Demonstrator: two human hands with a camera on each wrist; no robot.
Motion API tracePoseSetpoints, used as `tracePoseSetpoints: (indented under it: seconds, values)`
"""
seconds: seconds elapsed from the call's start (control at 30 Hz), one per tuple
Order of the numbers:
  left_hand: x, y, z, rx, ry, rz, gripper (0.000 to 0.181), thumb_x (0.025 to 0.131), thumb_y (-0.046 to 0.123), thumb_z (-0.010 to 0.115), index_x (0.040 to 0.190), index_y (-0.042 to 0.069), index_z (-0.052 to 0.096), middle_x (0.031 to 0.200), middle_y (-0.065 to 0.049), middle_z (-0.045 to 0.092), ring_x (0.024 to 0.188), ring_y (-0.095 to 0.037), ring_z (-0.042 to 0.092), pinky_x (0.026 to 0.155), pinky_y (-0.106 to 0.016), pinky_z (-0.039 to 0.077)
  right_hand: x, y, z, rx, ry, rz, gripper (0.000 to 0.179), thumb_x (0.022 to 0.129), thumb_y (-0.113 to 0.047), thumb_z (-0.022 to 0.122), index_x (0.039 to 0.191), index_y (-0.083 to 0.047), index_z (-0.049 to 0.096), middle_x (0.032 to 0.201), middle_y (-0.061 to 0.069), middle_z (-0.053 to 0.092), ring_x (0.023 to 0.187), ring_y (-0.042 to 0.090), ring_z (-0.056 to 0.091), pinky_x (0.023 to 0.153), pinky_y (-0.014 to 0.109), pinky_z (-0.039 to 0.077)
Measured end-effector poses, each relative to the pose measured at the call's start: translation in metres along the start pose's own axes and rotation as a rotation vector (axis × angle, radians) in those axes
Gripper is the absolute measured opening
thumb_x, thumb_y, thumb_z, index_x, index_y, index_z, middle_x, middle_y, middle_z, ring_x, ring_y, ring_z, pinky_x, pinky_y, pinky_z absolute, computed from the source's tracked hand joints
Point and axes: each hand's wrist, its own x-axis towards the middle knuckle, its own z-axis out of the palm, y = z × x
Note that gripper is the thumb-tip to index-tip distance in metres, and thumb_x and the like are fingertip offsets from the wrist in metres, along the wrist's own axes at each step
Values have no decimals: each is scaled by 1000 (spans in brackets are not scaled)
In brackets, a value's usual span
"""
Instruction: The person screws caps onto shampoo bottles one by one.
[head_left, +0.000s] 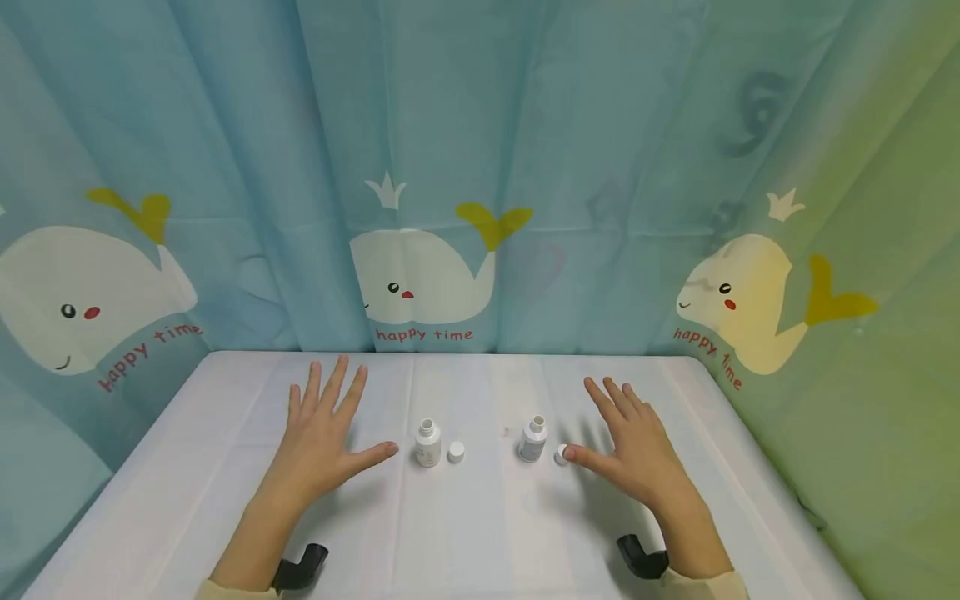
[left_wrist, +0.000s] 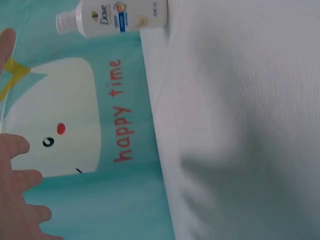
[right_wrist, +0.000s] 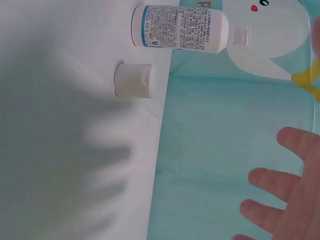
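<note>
Bottles (head_left: 428, 447) (head_left: 532, 442), smooth, white, round-shouldered, beside cylindrical caps (head_left: 456, 452) (head_left: 560, 455), left hand (head_left: 318, 446) and right hand (head_left: 636, 446) unclenched, empty

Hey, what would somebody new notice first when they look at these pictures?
Probably the blue-green curtain behind the table, printed with big white whales. Next might come the left hand and right hand, held out above the tabletop. Between the hands stand two small open bottles, a left bottle and a right bottle, each with a white cap to its right.

Whale-print curtain (head_left: 585, 167) behind white table (head_left: 465, 533)
</note>
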Motion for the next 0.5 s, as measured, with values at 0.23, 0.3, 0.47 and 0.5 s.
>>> tracePoseSetpoints:
  seconds: [0.23,0.3,0.47,0.5]
  values:
    - [0,29,10,-92,40,109,108,76,70,71,159,17,25,167,-8,15,152,-44,5,112,-73,15,-1,0,4,53,-3,-59,99,75,-65,77,155,-22,37,155,16,40,140,46,37,107,65,35]
    - [-1,40,14,-139,59,161,107,77,70,71,159,19,25,167,-5,17,152,-42,7,113,-71,17,-1,0,7,77,-28,-56,99,74,-62,78,155,-24,36,156,13,41,138,43,41,103,64,40]
    - [-2,68,20,-290,71,256,101,79,61,75,159,22,26,165,-1,23,152,-37,12,113,-68,23,-1,-3,11,101,-79,-52,97,75,-54,82,155,-28,35,154,9,44,135,37,47,98,62,45]
    - [-3,73,20,-326,63,263,100,79,58,77,159,23,27,164,0,24,152,-36,13,113,-68,25,-1,-3,11,101,-85,-53,96,75,-53,83,155,-28,35,153,9,46,135,37,48,98,61,46]
